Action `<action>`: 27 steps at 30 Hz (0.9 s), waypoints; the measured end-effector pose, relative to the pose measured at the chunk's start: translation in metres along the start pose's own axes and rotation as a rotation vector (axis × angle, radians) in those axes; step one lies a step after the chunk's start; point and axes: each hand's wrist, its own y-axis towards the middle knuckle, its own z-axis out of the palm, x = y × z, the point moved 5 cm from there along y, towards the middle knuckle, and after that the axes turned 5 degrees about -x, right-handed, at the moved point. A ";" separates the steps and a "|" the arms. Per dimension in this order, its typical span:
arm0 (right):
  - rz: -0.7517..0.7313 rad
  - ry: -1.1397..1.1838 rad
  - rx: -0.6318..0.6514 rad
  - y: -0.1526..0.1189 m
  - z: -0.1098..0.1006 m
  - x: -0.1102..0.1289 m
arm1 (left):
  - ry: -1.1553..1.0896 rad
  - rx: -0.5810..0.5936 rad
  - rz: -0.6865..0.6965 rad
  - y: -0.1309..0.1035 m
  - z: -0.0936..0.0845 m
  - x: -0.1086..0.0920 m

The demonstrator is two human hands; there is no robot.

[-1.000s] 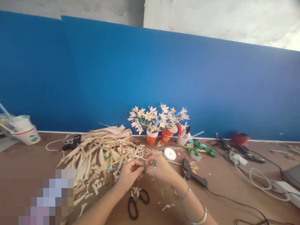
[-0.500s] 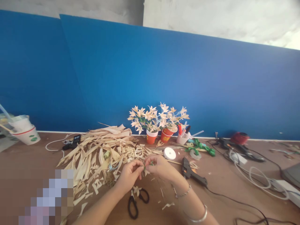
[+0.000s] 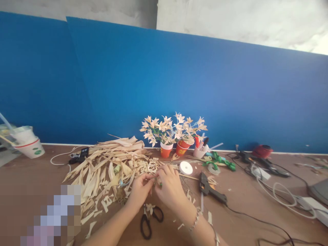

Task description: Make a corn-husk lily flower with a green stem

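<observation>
My left hand (image 3: 139, 191) is closed, thumb and forefinger pinched together at a small handmade flower with a green part, mostly hidden by the fingers. My right hand (image 3: 169, 187) meets it at the fingertips, its fingers curled round the same piece; a bit of green shows under them. Just below the hands lie black-handled scissors (image 3: 146, 228), with a loose pale flower (image 3: 149, 208) resting on them. To the left spreads a heap of dried husk strips (image 3: 110, 171). A white spool (image 3: 186, 167) sits beyond my right hand.
Two red cups (image 3: 166, 150) of pale flowers (image 3: 164, 127) stand by the blue partition (image 3: 164, 75). A black glue gun (image 3: 211, 189) with a cable lies at right, near green tape (image 3: 217, 159). A pen cup (image 3: 200, 150), cables and a white drink cup (image 3: 30, 148) are farther out.
My right hand has turned so its back faces up and shifted slightly left over the flower. My left hand stays pinched in nearly the same place. The pale petals below the fingers are now hidden.
</observation>
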 end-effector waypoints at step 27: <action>0.502 0.923 0.661 -0.001 0.023 -0.045 | 0.063 0.207 0.055 -0.011 0.009 -0.023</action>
